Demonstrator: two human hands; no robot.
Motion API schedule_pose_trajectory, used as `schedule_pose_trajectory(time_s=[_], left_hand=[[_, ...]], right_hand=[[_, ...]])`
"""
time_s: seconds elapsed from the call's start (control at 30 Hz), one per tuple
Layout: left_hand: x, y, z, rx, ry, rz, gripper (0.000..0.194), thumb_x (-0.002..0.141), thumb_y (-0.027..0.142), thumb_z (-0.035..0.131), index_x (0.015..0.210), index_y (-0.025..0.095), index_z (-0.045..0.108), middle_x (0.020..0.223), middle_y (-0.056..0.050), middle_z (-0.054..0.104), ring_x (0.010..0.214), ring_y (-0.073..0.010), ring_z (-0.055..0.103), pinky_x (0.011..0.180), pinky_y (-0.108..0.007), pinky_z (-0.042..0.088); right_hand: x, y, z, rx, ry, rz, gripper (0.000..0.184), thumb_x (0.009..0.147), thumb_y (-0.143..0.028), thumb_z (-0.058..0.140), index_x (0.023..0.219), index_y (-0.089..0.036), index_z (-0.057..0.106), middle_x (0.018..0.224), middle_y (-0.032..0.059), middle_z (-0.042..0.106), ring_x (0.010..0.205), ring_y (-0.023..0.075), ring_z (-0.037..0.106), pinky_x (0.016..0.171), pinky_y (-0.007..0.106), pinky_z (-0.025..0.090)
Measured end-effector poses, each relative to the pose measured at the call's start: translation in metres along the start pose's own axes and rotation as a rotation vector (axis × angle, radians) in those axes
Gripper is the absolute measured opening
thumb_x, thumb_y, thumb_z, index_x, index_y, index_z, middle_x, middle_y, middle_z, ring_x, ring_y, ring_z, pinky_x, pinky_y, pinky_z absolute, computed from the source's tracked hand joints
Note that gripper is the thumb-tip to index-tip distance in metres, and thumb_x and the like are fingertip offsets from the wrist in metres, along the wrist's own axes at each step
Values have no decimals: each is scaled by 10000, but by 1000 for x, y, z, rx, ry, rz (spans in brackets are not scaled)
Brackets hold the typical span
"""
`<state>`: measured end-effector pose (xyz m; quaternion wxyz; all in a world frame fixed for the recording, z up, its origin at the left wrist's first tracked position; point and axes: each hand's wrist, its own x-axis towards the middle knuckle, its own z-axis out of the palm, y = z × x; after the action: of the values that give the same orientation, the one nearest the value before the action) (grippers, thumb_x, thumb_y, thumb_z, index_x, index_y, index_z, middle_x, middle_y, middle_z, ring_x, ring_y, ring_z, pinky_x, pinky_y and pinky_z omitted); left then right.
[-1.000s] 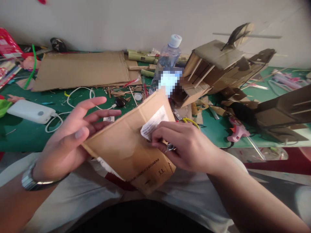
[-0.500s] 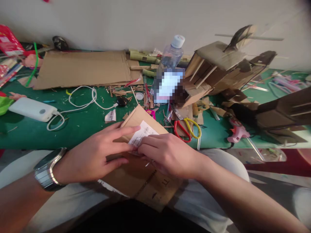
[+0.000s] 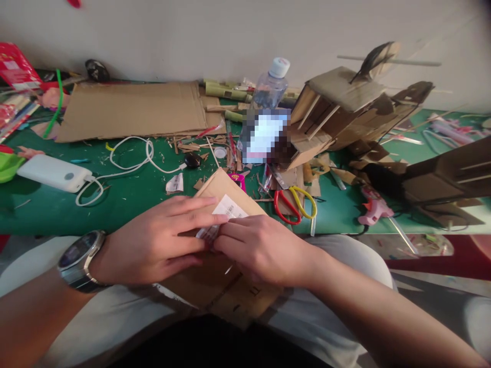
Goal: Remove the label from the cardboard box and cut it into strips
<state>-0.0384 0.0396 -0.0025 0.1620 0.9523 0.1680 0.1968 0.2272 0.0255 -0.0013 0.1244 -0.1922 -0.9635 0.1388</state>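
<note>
A brown cardboard piece [image 3: 220,189] lies across my lap, its far corner over the edge of the green table [image 3: 138,197]. A white printed label [image 3: 226,210] is stuck on it. My left hand [image 3: 161,240], a watch on its wrist, lies flat on the cardboard with fingers stretched out, fingertips at the label. My right hand [image 3: 261,248] rests beside it, fingers curled and pinching at the label's lower edge; a thin metal object shows under this hand.
Red and yellow scissors [image 3: 297,204] lie just beyond my right hand. A pink glue gun [image 3: 374,209], a cardboard model [image 3: 345,112], a water bottle [image 3: 268,89], a flat cardboard sheet [image 3: 134,110], a white power bank [image 3: 53,174] with cable and scraps crowd the table.
The cardboard has dropped from a raised tilt to lie flat on my lap. My left hand went from holding its edge to pressing down on top, by the label.
</note>
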Motion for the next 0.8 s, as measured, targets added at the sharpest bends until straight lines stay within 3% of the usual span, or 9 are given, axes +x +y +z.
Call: schedule_pose_trajectory(time_s=[0.3,0.4,0.5,0.63,0.73,0.8], left_hand=[[6,2,8,-27,99,-3,154,961,56,623,980,151,743,1138,-95,783,1248,-290,637,1096,-434,559],[8,3,11,-17,119,-48,142,958,46,632,971,141,738,1076,-85,785,1196,-280,648,1081,-432,559],[7,3,12,-17,133,-102,127,962,59,647,965,152,734,1083,-76,776,1185,-270,636,1082,-435,541],[5,2,12,-40,138,-193,134,968,69,641,975,174,724,1064,-62,761,1201,-264,607,1070,-433,521],[5,2,10,-49,154,-243,124,971,85,641,965,184,714,1051,-58,752,1190,-254,604,1065,-427,506],[6,1,8,-66,163,-268,109,976,104,646,962,193,707,1050,-54,746,1166,-241,614,1064,-423,497]], right_hand=[[0,0,3,5,-32,21,247,1054,-142,403,997,-154,643,964,85,691,777,202,571,672,332,417],[0,2,-1,76,-56,121,157,1030,-177,513,1083,-147,658,1019,87,691,829,208,608,705,328,442],[0,6,-7,153,-58,250,212,1019,-245,617,1209,-156,655,1090,91,697,877,207,650,739,313,466],[-1,9,-15,237,-9,381,234,1026,-334,653,1190,-168,665,1079,92,704,886,206,678,758,307,494],[-4,9,-23,285,49,428,200,994,-226,644,1183,-161,647,1107,109,704,951,224,686,807,321,526],[-6,8,-28,305,55,410,277,924,-90,597,1190,-159,637,1139,121,695,1018,241,678,869,345,544]])
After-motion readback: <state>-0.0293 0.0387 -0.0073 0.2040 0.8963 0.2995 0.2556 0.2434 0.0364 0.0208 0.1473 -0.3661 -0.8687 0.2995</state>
